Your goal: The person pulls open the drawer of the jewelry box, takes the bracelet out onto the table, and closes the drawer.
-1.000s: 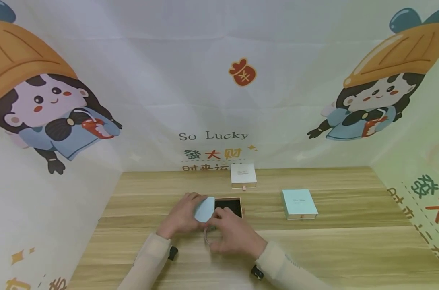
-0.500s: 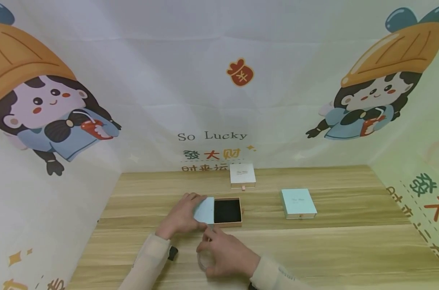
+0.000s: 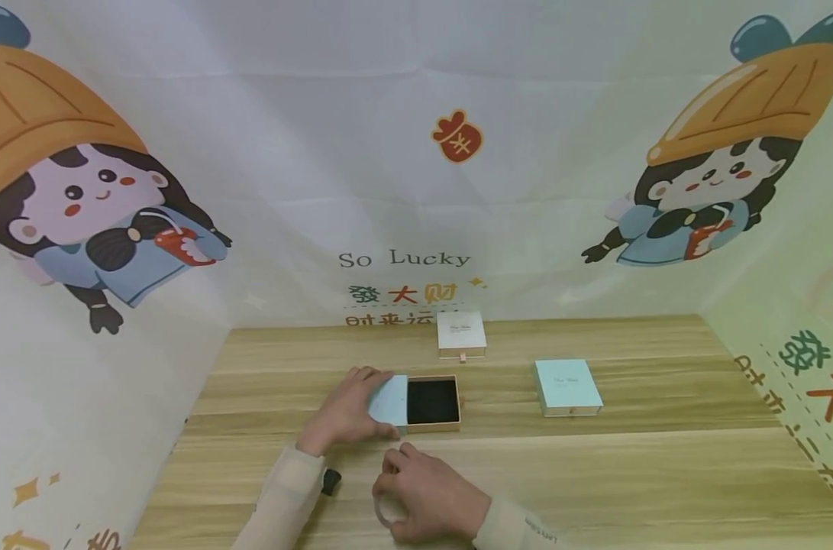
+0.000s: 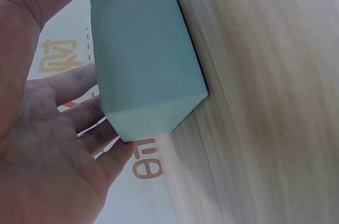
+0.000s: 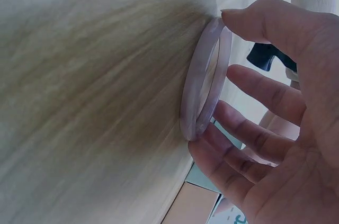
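Note:
My left hand (image 3: 347, 409) grips a light blue drawer box (image 3: 389, 399), thumb at the near side and fingers at the far side. The box's plain sleeve (image 4: 145, 44) fills the upper middle of the left wrist view. Its drawer (image 3: 433, 399) is slid out to the right and shows a black lining. Nearer the front, my right hand (image 3: 433, 493) pinches a pale lilac bangle (image 5: 195, 81) between thumb and fingers. The bangle is tilted up close to the tabletop; whether it touches the wood I cannot tell.
A white drawer box (image 3: 460, 333) stands at the back by the printed backdrop (image 3: 560, 252). To the right sits a closed mint-green box (image 3: 569, 384) with a small pull tab. All rest on a wood-grain table (image 3: 636, 473), with cloth walls at the back and sides.
My right hand has drawn away from the open drawer towards the front of the table with the bangle, uncovering the black lining. The left hand has stayed on the box.

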`<control>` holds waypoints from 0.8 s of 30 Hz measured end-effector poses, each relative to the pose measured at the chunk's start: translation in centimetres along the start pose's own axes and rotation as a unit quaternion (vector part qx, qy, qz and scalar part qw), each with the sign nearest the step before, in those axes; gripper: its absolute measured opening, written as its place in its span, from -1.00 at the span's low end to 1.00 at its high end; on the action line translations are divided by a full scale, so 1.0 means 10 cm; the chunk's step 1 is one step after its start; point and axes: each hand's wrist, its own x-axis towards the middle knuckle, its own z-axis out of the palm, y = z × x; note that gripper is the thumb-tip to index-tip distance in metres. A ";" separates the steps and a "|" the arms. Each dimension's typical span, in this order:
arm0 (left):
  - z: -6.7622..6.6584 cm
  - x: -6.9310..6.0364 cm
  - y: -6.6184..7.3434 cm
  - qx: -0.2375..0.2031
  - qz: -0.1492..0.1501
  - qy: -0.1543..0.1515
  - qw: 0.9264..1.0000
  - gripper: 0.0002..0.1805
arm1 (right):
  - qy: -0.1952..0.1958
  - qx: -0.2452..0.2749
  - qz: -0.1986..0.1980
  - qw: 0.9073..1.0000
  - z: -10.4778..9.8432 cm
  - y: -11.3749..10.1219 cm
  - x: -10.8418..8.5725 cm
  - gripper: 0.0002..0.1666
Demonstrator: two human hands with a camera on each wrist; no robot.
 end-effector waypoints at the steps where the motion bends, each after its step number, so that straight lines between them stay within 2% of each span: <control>1: 0.00 0.00 0.00 -0.001 0.001 0.000 1.000 0.08 | 0.000 0.004 -0.001 1.000 0.00 0.00 0.00 -0.65; 6: 0.01 0.00 -0.01 -0.003 0.001 0.002 1.000 0.08 | -0.005 0.049 0.009 0.999 -0.07 0.03 -0.01 -0.64; 14: 0.03 -0.01 -0.01 -0.008 0.002 0.010 1.000 0.01 | 0.022 0.097 0.006 0.995 -0.22 0.15 -0.06 -0.55; 24: 0.01 -0.02 -0.01 -0.023 -0.005 0.015 1.000 0.04 | 0.073 0.168 0.062 0.981 -0.46 0.40 -0.17 -0.42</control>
